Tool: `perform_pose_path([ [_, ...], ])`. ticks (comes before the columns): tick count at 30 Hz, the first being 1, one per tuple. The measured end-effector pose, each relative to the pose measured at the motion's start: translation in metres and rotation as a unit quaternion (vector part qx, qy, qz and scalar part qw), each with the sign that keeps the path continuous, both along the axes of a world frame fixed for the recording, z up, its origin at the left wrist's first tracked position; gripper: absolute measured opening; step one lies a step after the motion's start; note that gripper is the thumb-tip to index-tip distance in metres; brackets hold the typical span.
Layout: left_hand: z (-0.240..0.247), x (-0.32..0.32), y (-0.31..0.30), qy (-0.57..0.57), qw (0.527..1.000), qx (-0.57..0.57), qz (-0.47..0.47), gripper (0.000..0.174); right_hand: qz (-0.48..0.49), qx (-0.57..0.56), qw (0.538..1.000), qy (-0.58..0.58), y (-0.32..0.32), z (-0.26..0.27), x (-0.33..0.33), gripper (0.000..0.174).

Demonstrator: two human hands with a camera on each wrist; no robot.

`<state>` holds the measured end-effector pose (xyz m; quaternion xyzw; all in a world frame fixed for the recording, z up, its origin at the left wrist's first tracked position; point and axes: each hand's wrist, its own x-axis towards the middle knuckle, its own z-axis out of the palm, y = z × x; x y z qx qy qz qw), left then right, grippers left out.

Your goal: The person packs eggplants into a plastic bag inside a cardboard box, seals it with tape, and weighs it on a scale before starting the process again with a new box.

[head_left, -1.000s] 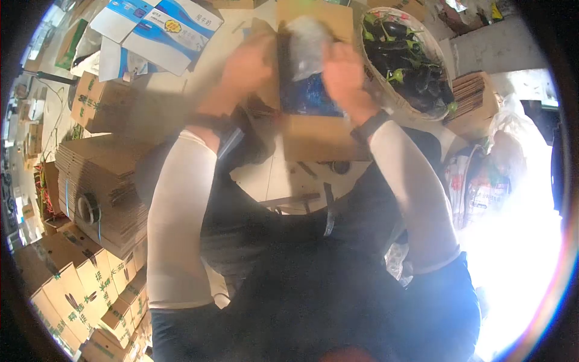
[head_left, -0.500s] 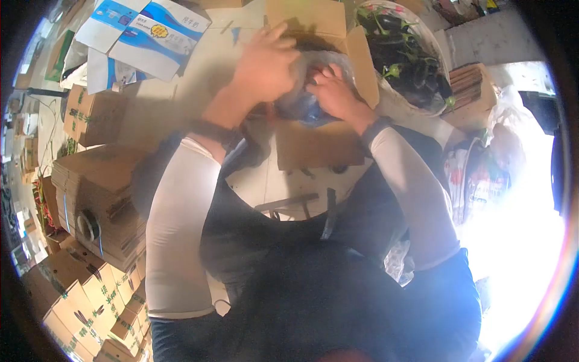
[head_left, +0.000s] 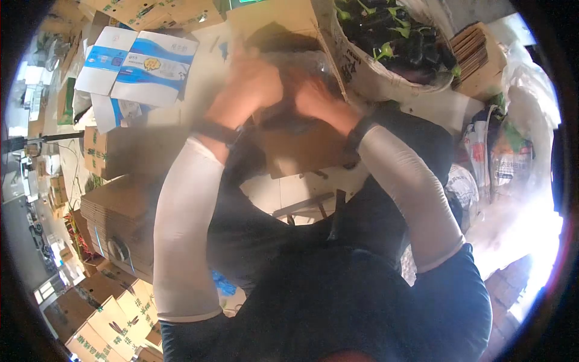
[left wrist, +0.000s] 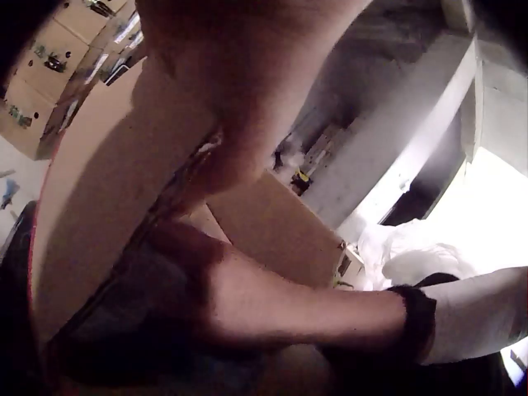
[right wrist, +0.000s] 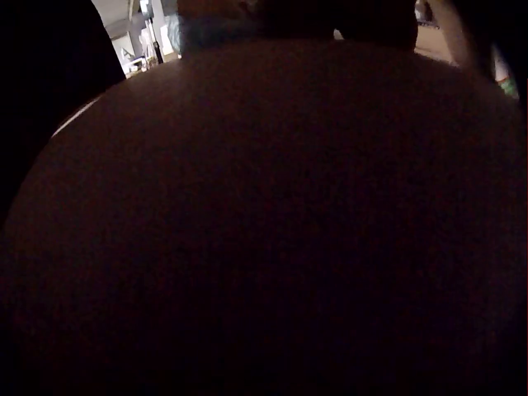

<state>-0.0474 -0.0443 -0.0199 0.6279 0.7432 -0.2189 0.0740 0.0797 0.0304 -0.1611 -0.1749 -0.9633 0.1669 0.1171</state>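
An open cardboard box (head_left: 307, 148) stands before the person, its flaps folded outward. Clear plastic (head_left: 325, 63) lines its inside, and the bottom lies in shadow. Over the box's left side is the left hand (head_left: 250, 84), its blurred fingers pointing away from the body. The right hand (head_left: 315, 99) reaches inside near the plastic, also blurred. Seen from the left wrist, the right hand (left wrist: 235, 289) dips behind a cardboard edge, fingertips hidden. I cannot tell whether either hand grips the plastic. Darkness fills most of the right wrist view.
Dark eggplants with green stems fill a lined round basket (head_left: 395, 45) to the right. Folded cardboard (head_left: 479, 57) stands beyond it. At left are a blue-and-white carton (head_left: 145, 69), stacked flat cardboard (head_left: 117, 214) and printed boxes (head_left: 114, 326). White plastic bags (head_left: 528, 120) sit far right.
Both hands have shifted about the box: the right moved left and the left hand's raised fingers lowered. Blue inside the box no longer shows. The head view has also shifted.
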Motion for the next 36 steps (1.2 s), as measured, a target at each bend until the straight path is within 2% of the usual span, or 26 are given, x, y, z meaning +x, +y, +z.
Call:
perform_pose_path([
  [1,-0.002,0.004,0.008,0.002,1.000,-0.003,-0.002,0.033,-0.002,-0.003,1.000,0.002,0.002,0.000,0.000,0.054],
  [3,-0.006,0.008,0.024,-0.047,0.997,-0.062,-0.025,0.029,0.002,-0.055,0.987,-0.153,0.008,0.018,-0.002,0.053],
  [4,-0.012,0.008,0.026,-0.046,0.996,-0.065,-0.026,0.029,0.000,-0.058,0.987,-0.152,0.011,0.029,-0.004,0.053],
  [6,-0.027,0.010,0.028,-0.022,0.996,-0.031,-0.083,0.030,-0.040,-0.178,0.952,-0.245,0.010,0.047,-0.010,0.053],
  [7,-0.032,0.008,0.033,-0.021,0.995,-0.037,-0.089,0.030,-0.045,-0.186,0.951,-0.243,0.008,0.044,-0.009,0.053],
  [9,-0.036,-0.001,0.044,-0.008,0.999,-0.046,-0.017,0.030,-0.040,-0.075,0.993,-0.079,0.002,0.037,-0.006,0.052],
  [12,-0.028,-0.015,0.050,-0.004,0.994,-0.075,-0.076,0.031,-0.085,-0.051,0.992,-0.075,-0.013,0.034,-0.013,0.056],
  [13,-0.022,-0.018,0.049,-0.019,0.993,-0.057,-0.102,0.032,-0.085,-0.108,0.988,-0.064,-0.012,0.036,-0.016,0.060],
  [14,-0.020,-0.020,0.050,-0.019,0.992,-0.061,-0.105,0.032,-0.089,-0.112,0.988,-0.064,-0.014,0.031,-0.019,0.060],
  [16,-0.022,-0.025,0.053,-0.034,0.988,-0.017,-0.153,0.034,-0.057,0.021,0.988,-0.139,-0.017,0.020,-0.027,0.061],
  [17,-0.028,-0.025,0.054,-0.036,0.987,-0.019,-0.152,0.034,-0.056,0.018,0.988,-0.141,-0.016,0.011,-0.028,0.061],
  [19,-0.051,-0.027,0.058,-0.090,0.989,0.022,-0.117,0.040,-0.127,-0.021,0.988,-0.088,-0.016,-0.005,-0.026,0.047],
  [20,-0.070,-0.029,0.057,-0.091,0.989,0.019,-0.116,0.040,-0.134,-0.031,0.987,-0.079,-0.014,-0.007,-0.025,0.047],
  [21,-0.088,-0.028,0.056,-0.161,0.960,0.155,-0.168,0.044,-0.127,-0.037,0.988,-0.082,-0.013,-0.007,-0.024,0.047],
  [22,-0.104,-0.031,0.057,-0.226,0.905,0.289,-0.215,0.050,-0.117,-0.040,0.988,-0.087,-0.011,-0.006,-0.024,0.047],
  [23,-0.104,-0.033,0.061,-0.267,0.915,0.244,-0.177,0.057,-0.108,-0.046,0.988,-0.097,-0.011,0.000,-0.022,0.047],
  [27,-0.110,-0.030,0.061,-0.295,0.893,0.292,-0.172,0.057,-0.026,-0.058,0.980,-0.186,-0.002,0.025,-0.002,0.047],
  [28,-0.110,-0.027,0.057,-0.271,0.891,0.309,-0.191,0.057,-0.004,-0.048,0.976,-0.213,-0.001,0.033,0.006,0.047],
  [29,-0.112,-0.026,0.053,-0.246,0.889,0.325,-0.208,0.057,-0.006,-0.020,0.968,-0.250,0.001,0.038,0.012,0.036],
  [30,-0.118,-0.025,0.049,-0.247,0.889,0.332,-0.197,0.057,0.048,0.031,0.983,-0.176,0.008,0.038,0.027,0.030],
  [31,-0.127,-0.024,0.045,-0.200,0.902,0.334,-0.187,0.056,0.103,0.080,0.986,-0.100,0.017,0.038,0.045,0.025],
  [33,-0.136,-0.019,0.044,-0.136,0.915,0.345,-0.156,0.060,0.146,0.067,0.963,-0.218,0.021,0.059,0.066,0.025],
  [34,-0.140,-0.017,0.045,-0.140,0.914,0.351,-0.148,0.060,0.152,0.071,0.960,-0.225,0.013,0.076,0.074,0.025],
  [35,-0.145,-0.014,0.046,-0.081,0.937,0.313,-0.131,0.063,0.107,0.001,0.988,-0.108,0.004,0.099,0.080,0.024],
  [36,-0.148,-0.011,0.048,-0.024,0.955,0.273,-0.113,0.066,0.057,-0.070,0.996,0.011,0.000,0.112,0.083,0.024],
])
